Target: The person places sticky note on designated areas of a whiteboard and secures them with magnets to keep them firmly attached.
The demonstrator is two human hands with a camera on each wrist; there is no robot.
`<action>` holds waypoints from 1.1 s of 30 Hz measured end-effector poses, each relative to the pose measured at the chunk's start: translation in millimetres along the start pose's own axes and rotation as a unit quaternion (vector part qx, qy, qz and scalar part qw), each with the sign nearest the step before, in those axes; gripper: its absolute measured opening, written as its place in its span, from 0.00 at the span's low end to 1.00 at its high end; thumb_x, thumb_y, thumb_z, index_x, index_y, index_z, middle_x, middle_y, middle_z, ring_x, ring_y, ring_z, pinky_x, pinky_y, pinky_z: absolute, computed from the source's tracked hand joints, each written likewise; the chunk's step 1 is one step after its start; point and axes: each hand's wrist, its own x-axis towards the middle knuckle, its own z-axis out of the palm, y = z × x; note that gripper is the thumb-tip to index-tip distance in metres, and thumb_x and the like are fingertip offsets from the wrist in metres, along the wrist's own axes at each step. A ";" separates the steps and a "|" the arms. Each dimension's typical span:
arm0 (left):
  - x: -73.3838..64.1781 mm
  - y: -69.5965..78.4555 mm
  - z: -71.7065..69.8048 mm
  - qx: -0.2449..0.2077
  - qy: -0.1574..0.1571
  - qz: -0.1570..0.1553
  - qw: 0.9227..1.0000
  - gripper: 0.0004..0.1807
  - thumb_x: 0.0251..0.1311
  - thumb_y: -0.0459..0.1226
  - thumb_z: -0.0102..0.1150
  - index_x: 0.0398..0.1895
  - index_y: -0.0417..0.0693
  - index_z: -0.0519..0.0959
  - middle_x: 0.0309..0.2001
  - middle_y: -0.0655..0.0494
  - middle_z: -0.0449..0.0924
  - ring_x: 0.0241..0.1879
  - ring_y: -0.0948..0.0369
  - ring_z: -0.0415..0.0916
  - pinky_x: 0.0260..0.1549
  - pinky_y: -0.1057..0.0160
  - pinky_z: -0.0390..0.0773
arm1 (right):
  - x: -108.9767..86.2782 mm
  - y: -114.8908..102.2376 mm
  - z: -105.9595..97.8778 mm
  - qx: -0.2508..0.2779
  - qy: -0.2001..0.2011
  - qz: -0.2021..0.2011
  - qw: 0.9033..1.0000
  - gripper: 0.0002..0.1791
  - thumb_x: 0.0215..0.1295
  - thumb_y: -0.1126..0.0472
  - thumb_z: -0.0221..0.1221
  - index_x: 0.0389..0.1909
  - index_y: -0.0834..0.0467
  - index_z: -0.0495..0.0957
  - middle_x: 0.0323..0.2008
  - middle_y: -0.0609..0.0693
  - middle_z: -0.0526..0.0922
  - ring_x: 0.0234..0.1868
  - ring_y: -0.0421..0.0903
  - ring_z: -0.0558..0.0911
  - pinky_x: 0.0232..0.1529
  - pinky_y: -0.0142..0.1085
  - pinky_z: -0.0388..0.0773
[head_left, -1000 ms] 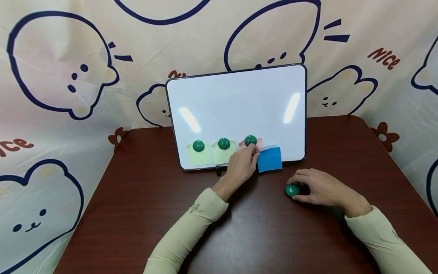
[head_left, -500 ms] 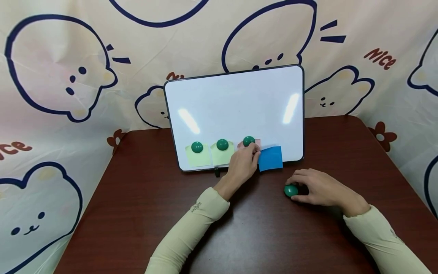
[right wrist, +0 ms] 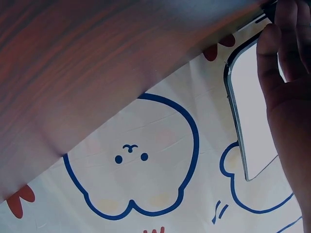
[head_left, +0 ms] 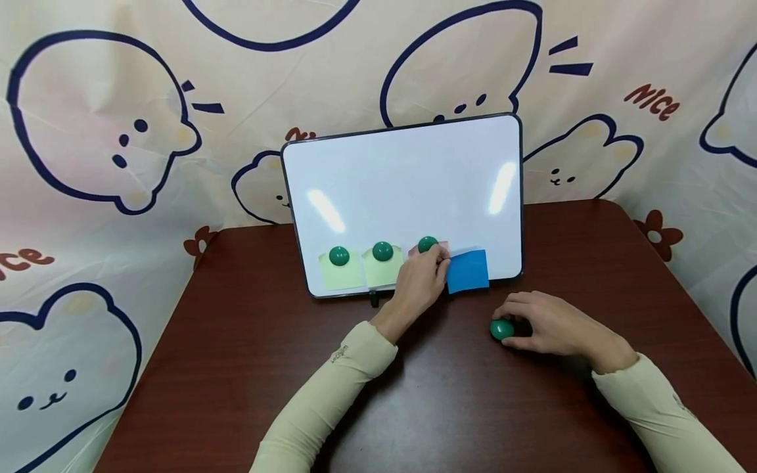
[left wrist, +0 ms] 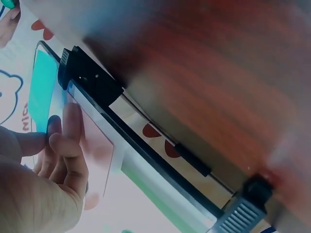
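My left hand (head_left: 418, 279) pinches the left edge of a blue sticky note (head_left: 468, 272) between thumb and fingers, at the lower right of the whiteboard (head_left: 402, 180). In the left wrist view the note (left wrist: 43, 90) looks cyan, its edge in the fingertips. Beside that hand a pink sticky note (left wrist: 97, 145) is on the board, under a green round magnet (head_left: 427, 244) and partly covered by the hand. Low over the table, my right hand (head_left: 550, 323) holds another green magnet (head_left: 501, 329) between thumb and fingers. The right wrist view does not show this magnet.
Two pale green notes (head_left: 341, 279) (head_left: 384, 272) hang at the board's lower left under green magnets (head_left: 339, 256) (head_left: 382, 251). The board leans on a black stand (left wrist: 92, 77) on the brown table (head_left: 236, 368). A cartoon-printed cloth (head_left: 331, 79) hangs behind.
The blue note has risen slightly against the board, still pinched by my left hand. My right hand keeps the magnet in nearly the same place. The head view has shifted a little.
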 end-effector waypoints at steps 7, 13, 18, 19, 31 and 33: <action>2.5 -0.3 1.6 -0.004 0.003 0.003 1.000 0.09 0.74 0.41 0.51 0.46 0.48 0.79 0.37 0.54 0.85 0.30 0.60 0.82 0.31 0.64 0.80 | -0.1 1.7 0.5 0.001 -0.003 0.000 1.000 0.20 0.56 0.45 0.70 0.51 0.39 0.81 0.45 0.33 0.79 0.43 0.33 0.76 0.48 0.41 0.80; 6.2 1.0 1.4 0.002 0.007 0.004 1.000 0.09 0.74 0.42 0.51 0.46 0.49 0.79 0.38 0.55 0.86 0.29 0.61 0.82 0.30 0.65 0.80 | -0.8 2.6 -0.1 -0.003 0.001 -0.003 1.000 0.20 0.56 0.45 0.71 0.50 0.39 0.81 0.45 0.32 0.79 0.43 0.33 0.76 0.48 0.40 0.80; 9.3 2.6 0.9 0.011 0.006 -0.001 1.000 0.10 0.74 0.43 0.51 0.46 0.50 0.79 0.38 0.56 0.86 0.29 0.62 0.81 0.29 0.66 0.80 | -0.5 3.2 -0.2 -0.005 0.008 -0.010 1.000 0.20 0.56 0.45 0.71 0.50 0.40 0.81 0.44 0.32 0.79 0.43 0.32 0.76 0.47 0.40 0.80; 9.9 3.0 0.9 0.012 0.006 -0.002 1.000 0.10 0.74 0.43 0.51 0.46 0.50 0.80 0.38 0.57 0.86 0.29 0.63 0.81 0.29 0.67 0.79 | -0.4 3.3 -0.1 -0.005 0.009 -0.011 1.000 0.20 0.56 0.45 0.71 0.50 0.40 0.81 0.44 0.32 0.79 0.43 0.32 0.76 0.47 0.40 0.80; 14.5 5.8 2.3 0.022 0.006 -0.013 1.000 0.10 0.74 0.44 0.52 0.44 0.50 0.81 0.36 0.58 0.86 0.28 0.64 0.81 0.28 0.69 0.78 | 0.0 2.0 0.3 -0.003 0.009 -0.006 1.000 0.20 0.56 0.45 0.70 0.50 0.39 0.81 0.44 0.32 0.79 0.44 0.33 0.76 0.49 0.41 0.80; 15.2 6.2 1.7 0.024 0.006 -0.012 1.000 0.10 0.74 0.44 0.52 0.44 0.50 0.81 0.35 0.58 0.86 0.28 0.64 0.81 0.28 0.69 0.78 | 0.0 2.2 1.0 -0.003 0.010 -0.007 1.000 0.20 0.56 0.45 0.70 0.50 0.40 0.81 0.44 0.32 0.79 0.44 0.33 0.76 0.49 0.41 0.80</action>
